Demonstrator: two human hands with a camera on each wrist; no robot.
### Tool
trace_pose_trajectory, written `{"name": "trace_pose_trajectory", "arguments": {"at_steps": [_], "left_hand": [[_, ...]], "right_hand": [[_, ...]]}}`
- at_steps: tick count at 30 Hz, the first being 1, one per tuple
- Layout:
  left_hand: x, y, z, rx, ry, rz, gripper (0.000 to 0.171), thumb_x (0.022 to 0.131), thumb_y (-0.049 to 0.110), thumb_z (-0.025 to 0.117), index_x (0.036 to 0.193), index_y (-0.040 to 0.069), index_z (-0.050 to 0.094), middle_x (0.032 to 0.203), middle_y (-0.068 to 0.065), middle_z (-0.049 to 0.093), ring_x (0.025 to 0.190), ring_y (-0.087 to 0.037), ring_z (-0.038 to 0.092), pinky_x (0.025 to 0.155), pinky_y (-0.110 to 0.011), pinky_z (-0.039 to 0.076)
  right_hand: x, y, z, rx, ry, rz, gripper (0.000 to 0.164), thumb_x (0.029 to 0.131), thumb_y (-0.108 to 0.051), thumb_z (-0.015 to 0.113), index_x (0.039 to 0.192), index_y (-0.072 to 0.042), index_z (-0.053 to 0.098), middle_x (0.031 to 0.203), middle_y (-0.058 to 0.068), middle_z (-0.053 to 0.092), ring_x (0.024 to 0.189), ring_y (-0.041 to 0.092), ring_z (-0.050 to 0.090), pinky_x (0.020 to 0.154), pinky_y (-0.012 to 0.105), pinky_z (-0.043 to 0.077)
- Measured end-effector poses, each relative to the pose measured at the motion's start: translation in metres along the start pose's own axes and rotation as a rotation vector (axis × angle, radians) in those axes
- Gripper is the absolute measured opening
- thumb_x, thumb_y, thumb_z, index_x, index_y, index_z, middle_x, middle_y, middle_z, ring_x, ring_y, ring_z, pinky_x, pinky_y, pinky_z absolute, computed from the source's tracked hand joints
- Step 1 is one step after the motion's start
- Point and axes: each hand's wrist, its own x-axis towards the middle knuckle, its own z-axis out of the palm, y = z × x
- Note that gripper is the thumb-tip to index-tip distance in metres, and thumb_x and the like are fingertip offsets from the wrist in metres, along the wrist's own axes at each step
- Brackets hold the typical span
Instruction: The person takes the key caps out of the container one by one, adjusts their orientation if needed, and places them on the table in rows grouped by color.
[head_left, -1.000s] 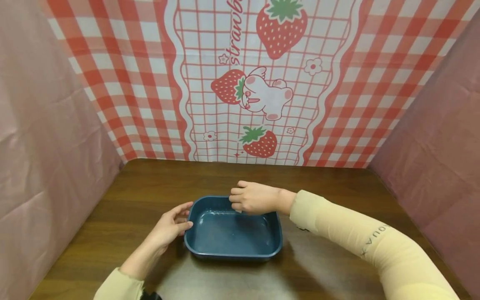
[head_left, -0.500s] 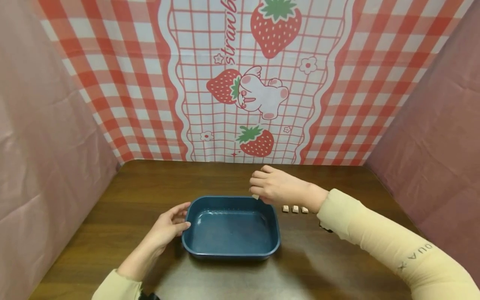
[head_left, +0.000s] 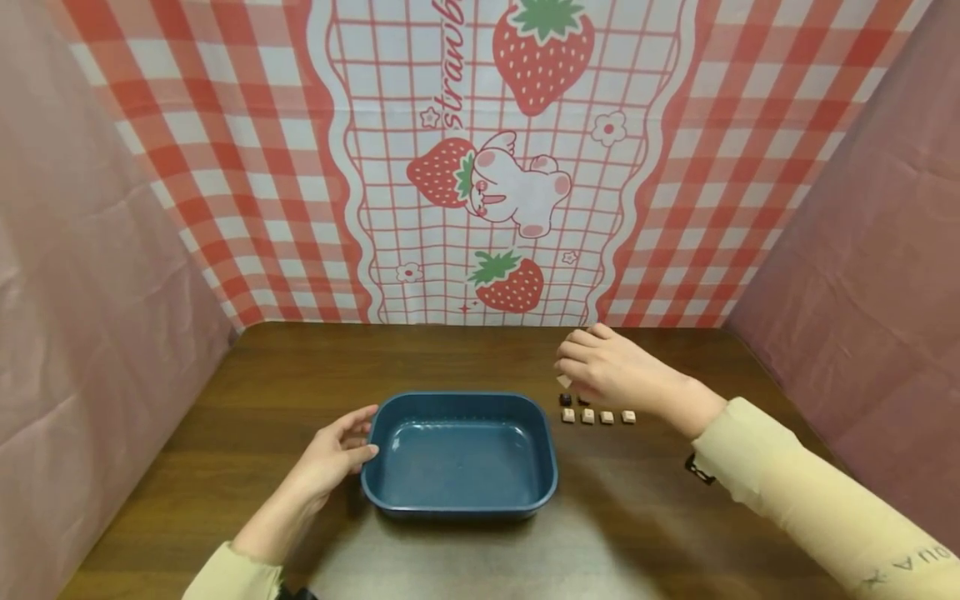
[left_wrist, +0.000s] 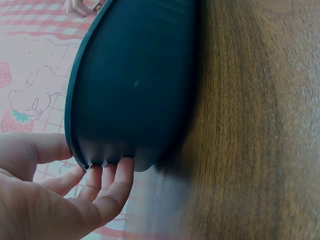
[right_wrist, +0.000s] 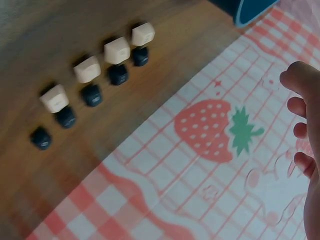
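My left hand [head_left: 328, 457] holds the left end of a dark blue rectangular basin [head_left: 459, 467]. In the left wrist view its thumb is at the rim and several fingertips press the outer wall. Behind and to the right of the basin, my right hand [head_left: 621, 372] pinches a small beige keycap [head_left: 564, 381] above the table. Below that hand lies a row of beige keycaps [head_left: 588, 416], with black keycaps [head_left: 566, 400] behind, partly hidden by the hand. The right wrist view shows both rows, beige [right_wrist: 117, 50] and black [right_wrist: 92, 95]; the held piece is hidden there.
The brown wooden table [head_left: 292, 367] carries the basin and keycaps. A red-and-white checked strawberry cloth [head_left: 480, 167] hangs at the back edge. Pink cloths [head_left: 97, 208] flank the left and right sides.
My right hand has moved right, from over the basin's far rim to above the keycaps, which have come into view. The left hand keeps its hold on the basin.
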Motion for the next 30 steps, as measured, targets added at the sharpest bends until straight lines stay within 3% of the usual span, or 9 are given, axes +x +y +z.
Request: {"name": "trace_pose_trajectory", "arguments": {"at_steps": [20, 30], "left_hand": [[-0.001, 0.001, 0.001, -0.013, -0.007, 0.003, 0.056, 0.086, -0.004, 0.058, 0.139, 0.004, 0.043, 0.122, -0.02, 0.049, 0.099, -0.024, 0.053, 0.071, -0.031, 0.048], [-0.002, 0.001, 0.001, -0.011, -0.006, 0.003, 0.056, 0.086, -0.003, 0.058, 0.139, 0.004, 0.043, 0.122, -0.02, 0.048, 0.101, -0.025, 0.053, 0.072, -0.031, 0.049]], "right_hand": [[-0.099, 0.008, 0.017, -0.028, -0.017, 0.239, 0.022, 0.064, -0.014, 0.072, 0.085, -0.014, 0.063, 0.086, 0.0, 0.057, 0.086, 0.023, 0.052, 0.066, 0.04, 0.036], [-0.134, 0.007, 0.031, -0.06, -0.063, 0.325, 0.025, 0.059, -0.016, 0.076, 0.079, -0.013, 0.061, 0.082, 0.001, 0.055, 0.08, 0.024, 0.052, 0.062, 0.038, 0.033]]}}
